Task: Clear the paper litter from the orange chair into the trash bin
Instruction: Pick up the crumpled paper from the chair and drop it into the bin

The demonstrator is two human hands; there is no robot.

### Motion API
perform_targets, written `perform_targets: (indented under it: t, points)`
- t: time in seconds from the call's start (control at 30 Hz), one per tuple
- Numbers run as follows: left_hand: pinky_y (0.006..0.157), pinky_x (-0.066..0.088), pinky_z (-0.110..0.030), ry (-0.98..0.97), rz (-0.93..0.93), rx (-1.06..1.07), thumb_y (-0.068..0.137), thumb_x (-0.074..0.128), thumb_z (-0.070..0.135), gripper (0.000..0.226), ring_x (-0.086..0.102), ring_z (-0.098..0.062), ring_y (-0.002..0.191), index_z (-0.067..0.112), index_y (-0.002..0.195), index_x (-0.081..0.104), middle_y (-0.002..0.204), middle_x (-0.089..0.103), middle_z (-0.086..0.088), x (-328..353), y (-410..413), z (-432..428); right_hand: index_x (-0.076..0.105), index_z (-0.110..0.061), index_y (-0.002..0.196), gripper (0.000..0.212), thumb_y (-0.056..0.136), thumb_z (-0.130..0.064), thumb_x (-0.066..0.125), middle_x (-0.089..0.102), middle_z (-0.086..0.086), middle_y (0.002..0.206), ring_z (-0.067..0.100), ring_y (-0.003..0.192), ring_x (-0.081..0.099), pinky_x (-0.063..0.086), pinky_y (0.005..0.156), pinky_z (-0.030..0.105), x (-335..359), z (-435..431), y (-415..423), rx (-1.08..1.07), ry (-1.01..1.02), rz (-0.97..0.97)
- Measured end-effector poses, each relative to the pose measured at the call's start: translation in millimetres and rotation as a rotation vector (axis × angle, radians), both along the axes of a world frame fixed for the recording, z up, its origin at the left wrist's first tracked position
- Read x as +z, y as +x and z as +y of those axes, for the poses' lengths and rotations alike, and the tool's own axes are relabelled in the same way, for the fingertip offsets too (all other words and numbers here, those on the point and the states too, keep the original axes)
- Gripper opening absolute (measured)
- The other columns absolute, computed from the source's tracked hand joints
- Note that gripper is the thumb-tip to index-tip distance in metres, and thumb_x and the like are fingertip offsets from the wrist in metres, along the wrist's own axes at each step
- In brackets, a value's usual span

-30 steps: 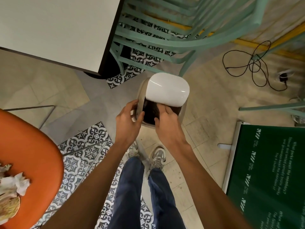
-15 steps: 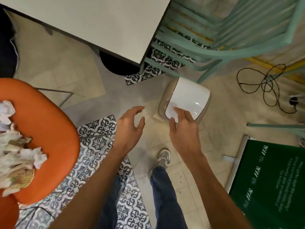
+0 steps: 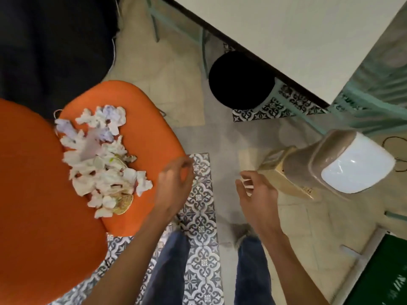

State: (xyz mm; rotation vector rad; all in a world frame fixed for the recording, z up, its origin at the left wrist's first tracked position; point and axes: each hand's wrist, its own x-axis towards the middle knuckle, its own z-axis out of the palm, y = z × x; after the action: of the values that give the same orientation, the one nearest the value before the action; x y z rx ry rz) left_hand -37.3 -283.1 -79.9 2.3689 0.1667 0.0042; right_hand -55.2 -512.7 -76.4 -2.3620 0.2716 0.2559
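Holds left hand (image 3: 174, 183) and right hand (image 3: 256, 194) empty, loosely curled, by right edge of rounded orange plastic chair (image 3: 149, 119) bearing crumpled white paper litter (image 3: 103, 159). Risks spilling loose scraps en route to shut white-lidded grey trash bin (image 3: 308, 161) further right.

Even indoor light, motion blur throughout, wide-angle bending at edges.

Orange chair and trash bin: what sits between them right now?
In the head view, only floor: a strip of patterned tiles and plain grey tiles. The person's left hand and right hand hover there, both holding nothing.
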Motion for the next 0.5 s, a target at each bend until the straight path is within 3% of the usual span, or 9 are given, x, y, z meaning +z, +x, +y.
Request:
perform_targets:
  t: [0.13, 0.33, 0.5]
  points:
    - [0.084, 0.058, -0.032, 0.052, 0.049, 0.036, 0.098, 0.067, 0.013, 0.017, 0.072, -0.015, 0.096, 0.017, 0.114, 0.073, 0.109, 0.077, 0.003, -8.0, -14.0, 82.7, 0.070, -0.022, 0.124, 0.021, 0.104, -0.029, 0.068, 0.074, -0.001, 0.118, 0.006, 0.091, 0.067, 0.051, 0.082, 0.011, -15.0, 73.7, -3.2, 0.054, 0.015, 0.022]
    - [0.079, 0.055, -0.027, 0.089, 0.138, 0.166, 0.100, 0.064, 0.013, 0.015, 0.071, -0.012, 0.094, 0.019, 0.110, 0.074, 0.105, 0.077, 0.004, -34.2, -27.2, 166.6, 0.072, -0.017, 0.127, 0.024, 0.107, -0.028, 0.064, 0.075, 0.002, 0.118, 0.013, 0.094, 0.073, 0.063, 0.084, 0.029, -48.6, 174.7, -1.7, 0.144, 0.076, 0.050]
    - [0.083, 0.054, -0.027, 0.112, 0.239, 0.334, 0.100, 0.064, 0.013, 0.017, 0.072, -0.018, 0.098, 0.015, 0.112, 0.076, 0.110, 0.078, -0.002, -66.1, -20.0, 207.2, 0.068, -0.019, 0.131, 0.025, 0.108, -0.026, 0.059, 0.071, 0.005, 0.125, 0.022, 0.096, 0.071, 0.063, 0.085, 0.036, -85.2, 239.3, 4.3, 0.244, 0.059, 0.151]
